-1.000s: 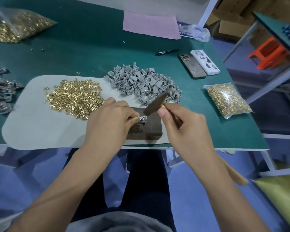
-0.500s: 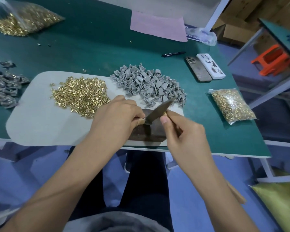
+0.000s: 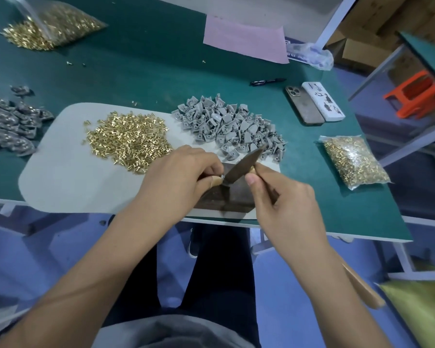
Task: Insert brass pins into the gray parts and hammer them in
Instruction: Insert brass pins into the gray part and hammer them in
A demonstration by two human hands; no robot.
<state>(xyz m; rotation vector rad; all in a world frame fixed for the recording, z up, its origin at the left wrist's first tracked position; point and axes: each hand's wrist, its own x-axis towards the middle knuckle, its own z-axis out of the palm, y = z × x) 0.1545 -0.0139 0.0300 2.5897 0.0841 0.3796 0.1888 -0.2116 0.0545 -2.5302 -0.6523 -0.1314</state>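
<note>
Part being worked: a small gray part (image 3: 222, 176) with a brass pin sits on the dark block (image 3: 226, 197) at the near table edge; only a sliver shows between the fingertips, so the pin's exact seating is hard to tell.

Left hand: the left hand (image 3: 183, 177) comes in from the left, fingers curled and pinching the part, thumb tip just beside the striking spot.

Hammer: the hammer head (image 3: 241, 165) is a dark tapered bar, its long axis running from upper right down to lower left, with its lower end at the part.

Right hand: the right hand (image 3: 284, 197) grips the handle close behind the head, fingers wrapped round it; the wooden handle end (image 3: 362, 287) juts back past the wrist.

Key relation: the part lies to the left of the right hand and at the tips of the left fingers, so the left hand is nearer; the blow probably has to land just right of the left thumb.

Supply: loose brass pins (image 3: 128, 141) lie left of the block on the pale mat (image 3: 60, 177); the heap of gray parts (image 3: 226, 126) lies behind it.

Further out: two bags of pins (image 3: 352, 159) (image 3: 50, 26), darker parts (image 3: 8, 124) at far left, two phones (image 3: 314, 102) and a pen (image 3: 268, 81) rest on the green table (image 3: 136, 71).
</note>
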